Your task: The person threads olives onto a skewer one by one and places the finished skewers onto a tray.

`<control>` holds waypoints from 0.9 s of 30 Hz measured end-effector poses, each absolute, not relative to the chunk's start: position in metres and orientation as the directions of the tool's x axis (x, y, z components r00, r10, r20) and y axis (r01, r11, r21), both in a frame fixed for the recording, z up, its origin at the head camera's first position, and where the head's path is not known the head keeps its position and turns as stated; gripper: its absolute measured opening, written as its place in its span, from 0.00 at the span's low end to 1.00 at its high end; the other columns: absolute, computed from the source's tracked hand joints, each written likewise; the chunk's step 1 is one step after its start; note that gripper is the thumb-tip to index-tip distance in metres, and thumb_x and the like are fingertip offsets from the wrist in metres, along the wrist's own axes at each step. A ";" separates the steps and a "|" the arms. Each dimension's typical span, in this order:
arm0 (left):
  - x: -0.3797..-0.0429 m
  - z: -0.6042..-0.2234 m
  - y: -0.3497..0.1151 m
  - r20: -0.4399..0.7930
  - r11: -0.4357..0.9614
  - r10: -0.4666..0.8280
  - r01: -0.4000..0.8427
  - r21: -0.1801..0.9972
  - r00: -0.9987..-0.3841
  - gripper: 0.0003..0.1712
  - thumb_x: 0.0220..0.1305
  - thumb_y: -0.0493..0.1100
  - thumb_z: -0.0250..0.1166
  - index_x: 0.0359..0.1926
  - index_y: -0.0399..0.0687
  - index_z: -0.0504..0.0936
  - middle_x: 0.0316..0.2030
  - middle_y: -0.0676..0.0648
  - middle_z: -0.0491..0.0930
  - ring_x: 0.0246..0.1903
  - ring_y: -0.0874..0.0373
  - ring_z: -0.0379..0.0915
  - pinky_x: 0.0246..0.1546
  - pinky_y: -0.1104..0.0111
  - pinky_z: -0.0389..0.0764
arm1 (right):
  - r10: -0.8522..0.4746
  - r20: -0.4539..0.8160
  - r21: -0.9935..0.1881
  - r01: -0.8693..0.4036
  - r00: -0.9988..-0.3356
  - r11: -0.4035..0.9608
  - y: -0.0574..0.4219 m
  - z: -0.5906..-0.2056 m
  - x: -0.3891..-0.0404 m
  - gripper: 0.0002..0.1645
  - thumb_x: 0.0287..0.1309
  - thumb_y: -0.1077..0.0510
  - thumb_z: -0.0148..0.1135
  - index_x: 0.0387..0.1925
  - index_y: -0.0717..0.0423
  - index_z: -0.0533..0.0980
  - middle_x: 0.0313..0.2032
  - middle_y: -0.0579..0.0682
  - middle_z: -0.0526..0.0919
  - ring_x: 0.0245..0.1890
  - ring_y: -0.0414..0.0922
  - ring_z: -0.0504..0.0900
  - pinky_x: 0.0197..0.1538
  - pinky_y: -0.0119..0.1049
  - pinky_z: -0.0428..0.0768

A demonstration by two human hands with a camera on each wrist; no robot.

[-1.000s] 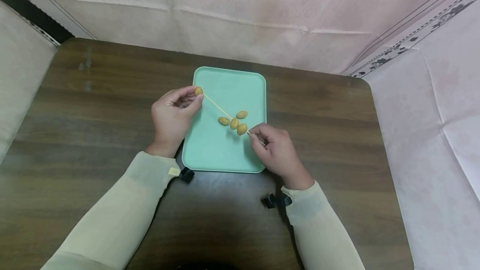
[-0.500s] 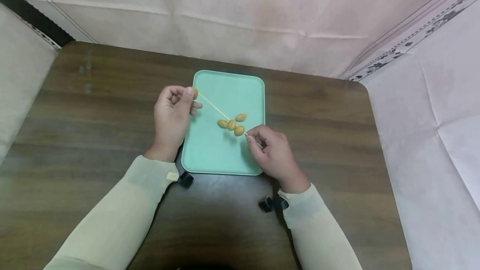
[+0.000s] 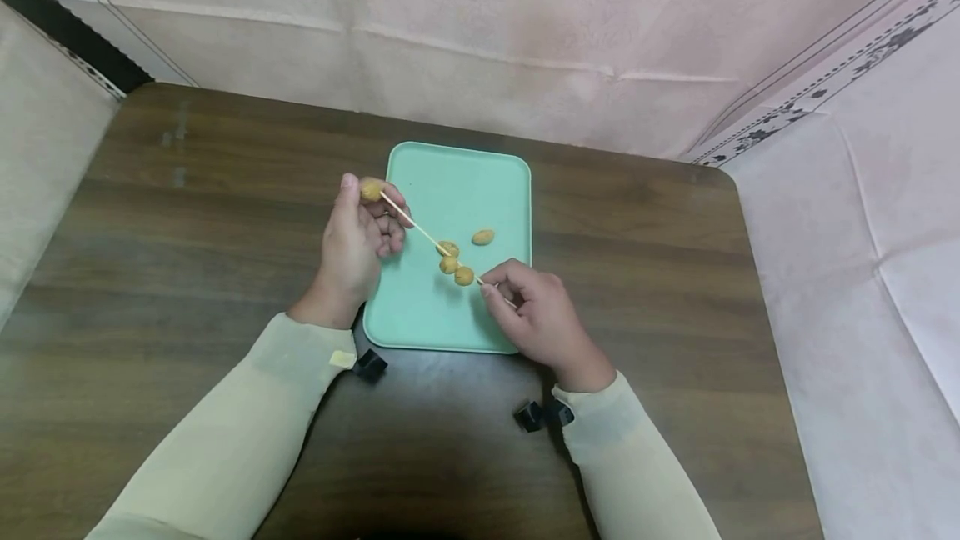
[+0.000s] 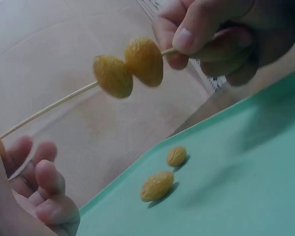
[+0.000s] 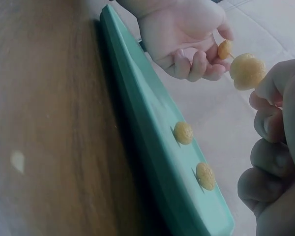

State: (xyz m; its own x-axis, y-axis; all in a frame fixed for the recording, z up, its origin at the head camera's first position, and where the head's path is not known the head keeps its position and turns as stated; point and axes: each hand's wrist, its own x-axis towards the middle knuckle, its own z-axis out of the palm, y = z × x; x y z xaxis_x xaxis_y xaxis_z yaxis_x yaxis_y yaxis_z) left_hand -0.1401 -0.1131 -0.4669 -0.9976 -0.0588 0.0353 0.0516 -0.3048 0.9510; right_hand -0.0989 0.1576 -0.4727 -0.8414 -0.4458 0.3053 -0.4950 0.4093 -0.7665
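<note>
My left hand (image 3: pixel 347 252) pinches a yellow-brown oval fruit (image 3: pixel 371 190) at the far end of a thin wooden skewer (image 3: pixel 411 222). Near the skewer's other end, my right hand (image 3: pixel 536 311) holds the stick between thumb and fingers. Two wrinkled fruits, one (image 4: pixel 114 76) touching the other (image 4: pixel 143 61), are threaded on it close to the right hand. Below, a mint-green tray (image 3: pixel 420 323) bears two loose fruits, a larger-looking one (image 4: pixel 157 186) and another (image 4: pixel 177 156) beside it in the left wrist view. Whether the skewer pierces the left-hand fruit fully is hidden.
The tray lies on a dark wooden table (image 3: pixel 195 290). Pale patterned cloth (image 3: pixel 480 32) hangs behind the table and at both sides. A small black device (image 3: pixel 370 366) sits at the left wrist, and another (image 3: pixel 529 416) at the right.
The left hand has turned, so its palm and fingers show more, and has drawn its fruit slightly left. The right hand and the threaded fruits have shifted a little left and nearer the person.
</note>
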 end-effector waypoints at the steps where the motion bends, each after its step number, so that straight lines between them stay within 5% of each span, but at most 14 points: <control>1: -0.140 -0.467 -0.112 0.043 -0.318 -0.061 0.060 0.946 -0.997 0.38 0.92 0.66 0.30 0.41 0.51 0.79 0.30 0.52 0.82 0.20 0.58 0.68 0.20 0.68 0.64 | -0.452 0.299 -0.772 -0.492 -0.840 0.403 0.157 -0.473 -0.099 0.04 0.75 0.64 0.69 0.46 0.57 0.87 0.23 0.42 0.74 0.24 0.37 0.69 0.31 0.31 0.73; 8: -0.139 -0.472 -0.109 0.065 -0.379 -0.067 0.086 0.921 -0.996 0.37 0.92 0.66 0.29 0.46 0.54 0.80 0.31 0.53 0.83 0.20 0.59 0.67 0.20 0.69 0.63 | -0.495 0.277 -0.800 -0.483 -0.824 0.355 0.155 -0.476 -0.099 0.03 0.78 0.62 0.68 0.47 0.57 0.86 0.22 0.42 0.74 0.23 0.36 0.68 0.29 0.31 0.71; 27: -0.138 -0.478 -0.105 0.158 -0.386 -0.073 0.174 0.906 -0.985 0.32 0.89 0.71 0.29 0.39 0.58 0.66 0.31 0.50 0.70 0.21 0.56 0.61 0.21 0.69 0.59 | -0.477 0.252 -0.877 -0.407 -0.842 0.255 0.153 -0.487 -0.098 0.03 0.78 0.65 0.68 0.45 0.58 0.86 0.19 0.42 0.74 0.20 0.35 0.68 0.25 0.30 0.68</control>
